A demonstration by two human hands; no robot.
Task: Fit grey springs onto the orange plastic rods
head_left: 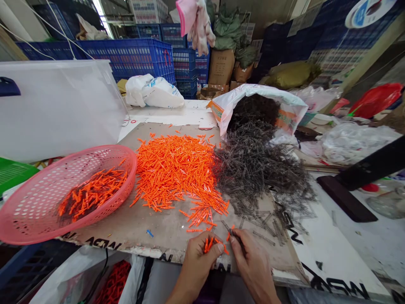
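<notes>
My left hand (202,255) is closed around several small orange plastic pieces (209,244) at the table's front edge. Just to its right, my right hand (248,253) pinches a thin dark coil spring (226,226) between thumb and fingers. Another orange piece shows close to the right fingertips; whether they touch it I cannot tell. Beyond my hands spreads a large heap of orange pieces (174,169). Right of that lies a tangled pile of dark springs (253,160), spilling from a white sack (224,107). A few loose springs (264,237) lie near my right hand.
A tilted pink basket (28,202) at left holds orange pieces with dark bits among them. Behind it stands a translucent white bin (57,105). A black metal bar (351,194) juts in from the right. Below the table edge, a bag holds red pieces (114,283).
</notes>
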